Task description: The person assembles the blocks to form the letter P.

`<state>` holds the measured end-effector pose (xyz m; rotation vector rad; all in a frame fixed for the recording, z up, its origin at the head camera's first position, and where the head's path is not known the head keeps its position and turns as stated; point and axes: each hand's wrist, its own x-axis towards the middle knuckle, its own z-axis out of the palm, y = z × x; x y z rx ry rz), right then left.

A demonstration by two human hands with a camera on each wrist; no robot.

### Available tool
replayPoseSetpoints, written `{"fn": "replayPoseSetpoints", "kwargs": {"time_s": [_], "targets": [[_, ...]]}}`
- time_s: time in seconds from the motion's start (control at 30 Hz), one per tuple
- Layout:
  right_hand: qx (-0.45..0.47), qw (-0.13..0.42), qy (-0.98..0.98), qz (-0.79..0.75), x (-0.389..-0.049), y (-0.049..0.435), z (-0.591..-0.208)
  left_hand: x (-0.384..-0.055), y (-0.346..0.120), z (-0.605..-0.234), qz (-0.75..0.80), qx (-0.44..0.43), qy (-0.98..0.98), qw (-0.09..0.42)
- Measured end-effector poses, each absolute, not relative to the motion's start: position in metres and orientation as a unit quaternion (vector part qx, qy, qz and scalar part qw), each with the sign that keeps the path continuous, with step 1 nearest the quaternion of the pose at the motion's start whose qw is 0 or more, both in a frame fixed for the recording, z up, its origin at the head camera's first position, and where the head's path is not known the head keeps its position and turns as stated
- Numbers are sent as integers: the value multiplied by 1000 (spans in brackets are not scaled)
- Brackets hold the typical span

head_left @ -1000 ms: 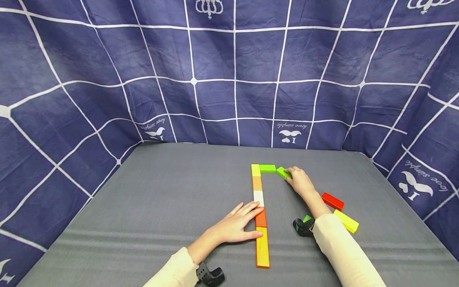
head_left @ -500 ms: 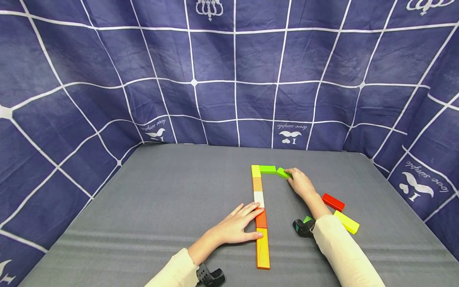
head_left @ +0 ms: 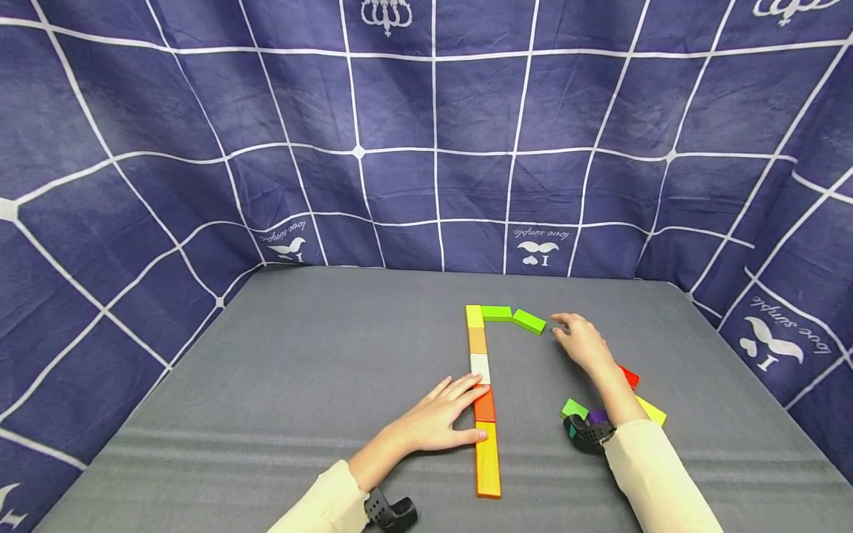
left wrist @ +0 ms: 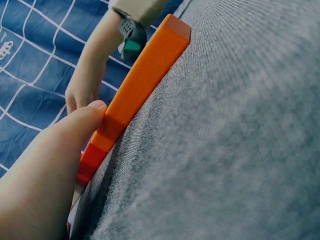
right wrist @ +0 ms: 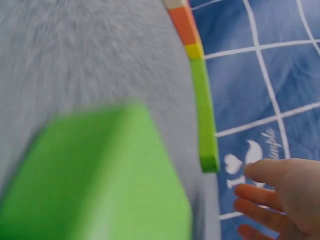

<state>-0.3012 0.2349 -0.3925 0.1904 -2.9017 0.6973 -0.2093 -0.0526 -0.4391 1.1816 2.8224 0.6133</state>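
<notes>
My left hand lies flat with spread fingers, its fingertips touching the row of blocks. The thumb rests on the long orange-yellow block; the fingers reach the red-orange block and the edge of the white block. Farther up the row come a tan block and a yellow block. From there a green block runs right, and a second green block slants down, meeting it at a corner. Just right of that one, my right hand holds nothing, its fingers loosely bent.
Around the right forearm lie a red block, a yellow block, a small green block and a purple block, partly hidden. A blue checked cloth hangs behind the grey table surface.
My right hand has let go of the slanting green block and moved right, away from it. The purple block has come into view by the right wrist. My left hand has stayed put.
</notes>
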Motion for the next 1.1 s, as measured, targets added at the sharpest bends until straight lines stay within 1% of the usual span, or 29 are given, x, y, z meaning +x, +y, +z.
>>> {"fn": "replayPoseSetpoints", "kwargs": {"time_s": [0.1, 0.3, 0.47, 0.67, 0.77, 0.93, 1.1], "targets": [[60, 66, -971, 221, -290, 246, -388, -209, -52, -438, 196, 379, 904, 9], [59, 23, -981, 181, -268, 270, -384, -210, -52, -438, 194, 378, 905, 11], [68, 13, -986, 149, -253, 288, -388, -210, -52, -438, 196, 379, 904, 11], [65, -8, -987, 147, -243, 303, -394, -209, -53, -439, 200, 379, 904, 7], [67, -3, -985, 157, -241, 307, -398, -209, -54, -439, 202, 378, 903, 8], [64, 26, -983, 168, -238, 310, -402, -209, -53, -440, 203, 379, 903, 11], [66, 47, -982, 172, -241, 303, -400, -210, -53, -439, 202, 380, 902, 10]]}}
